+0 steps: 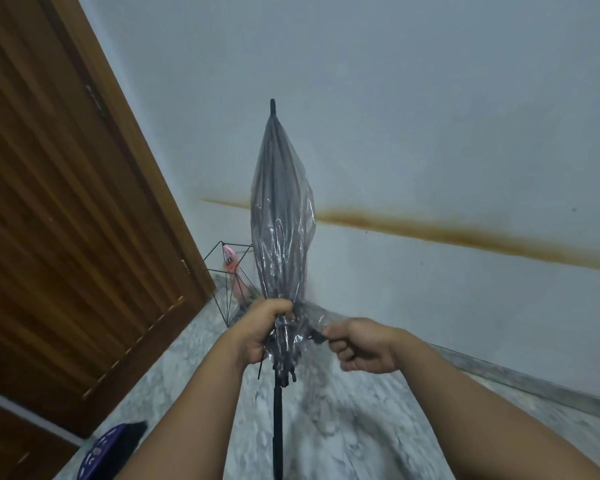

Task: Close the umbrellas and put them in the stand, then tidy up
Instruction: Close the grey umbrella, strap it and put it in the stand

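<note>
Two hands work one clear umbrella (283,216), folded and held upright mid-frame, tip up against the pale wall (430,98). Far left: wooden door (66,188), its edge running diagonally down to the floor. Lower left edge: a purple patterned object (108,448) on the marble floor (343,427), partly cut off. Wire stand (231,282) sits in the corner beside the door, a pink item (230,259) inside it, just behind the umbrella. Left hand (263,327) grips the gathered canopy at its base. Right hand (357,344) pinches the closure strap (317,336), pulled out sideways. Open floor lies right of the shaft toward the skirting.
</note>
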